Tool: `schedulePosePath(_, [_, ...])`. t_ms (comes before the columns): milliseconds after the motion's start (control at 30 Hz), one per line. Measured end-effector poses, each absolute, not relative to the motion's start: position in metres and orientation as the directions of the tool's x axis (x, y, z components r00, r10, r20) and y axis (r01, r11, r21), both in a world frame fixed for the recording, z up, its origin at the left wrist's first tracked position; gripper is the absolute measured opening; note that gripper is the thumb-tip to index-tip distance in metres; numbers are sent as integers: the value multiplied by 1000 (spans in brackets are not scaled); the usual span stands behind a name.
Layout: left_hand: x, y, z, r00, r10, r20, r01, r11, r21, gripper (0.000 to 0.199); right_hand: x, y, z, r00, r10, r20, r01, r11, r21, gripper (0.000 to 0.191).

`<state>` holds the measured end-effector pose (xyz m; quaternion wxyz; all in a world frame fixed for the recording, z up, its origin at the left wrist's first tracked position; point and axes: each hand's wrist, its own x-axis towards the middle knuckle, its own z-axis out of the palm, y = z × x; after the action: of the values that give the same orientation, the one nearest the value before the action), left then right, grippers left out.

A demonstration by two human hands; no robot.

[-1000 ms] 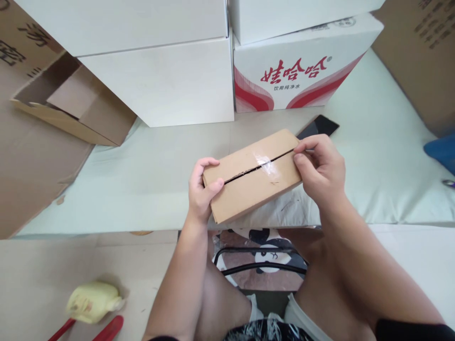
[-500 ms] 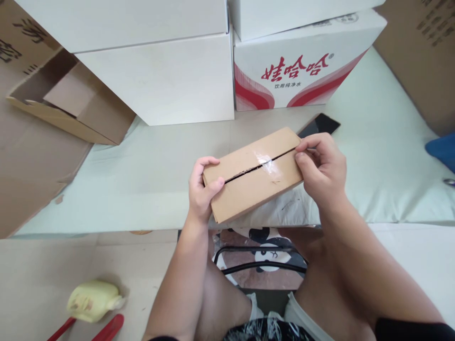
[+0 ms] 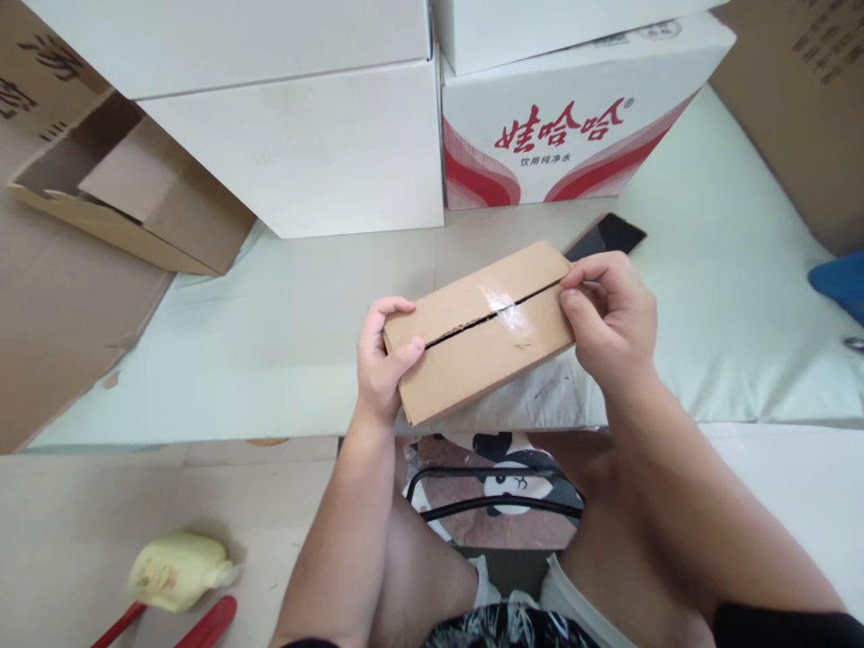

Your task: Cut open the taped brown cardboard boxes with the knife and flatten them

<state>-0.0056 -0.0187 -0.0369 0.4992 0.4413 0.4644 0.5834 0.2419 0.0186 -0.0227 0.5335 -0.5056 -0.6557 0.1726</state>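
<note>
Small box (image 3: 445,378): is being held above the front part of the green-covered desk (image 3: 270,378); whether the desk is being touched by it cannot be told.
Left grip (image 3: 383,364): is being closed round the small box's left end, the thumb being laid on top.
Right grip (image 3: 611,315): is being held narrow, the right end being pinched near the slit.
Slit (image 3: 465,326): is being crossed by clear tape (image 3: 500,304).
Phone (image 3: 611,236): is being partly covered by the small box and right grip.
Behind: the desk is being taken up by white boxes (image 3: 303,162) and a red-printed box (image 3: 567,153), the way back being blocked.
Left side: an open carton (image 3: 202,220) is being rested beside larger cardboard (image 3: 74,315).
Right side: a brown carton (image 3: 789,117) and a blue thing (image 3: 841,283) are being cut by the picture edge.
Floor (image 3: 290,531): is being occupied by a yellow bottle (image 3: 175,571), red strips (image 3: 212,621) being seen beside it.
Below the desk: a panda print (image 3: 517,490) is being crossed by black bars (image 3: 499,472).
</note>
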Motion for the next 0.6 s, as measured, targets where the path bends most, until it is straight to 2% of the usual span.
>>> schedulePosePath(600, [-4,-19,-37,-134,990,42,-180,-66,981,50,241,18,-24,99,845,525,478,423,-770,9])
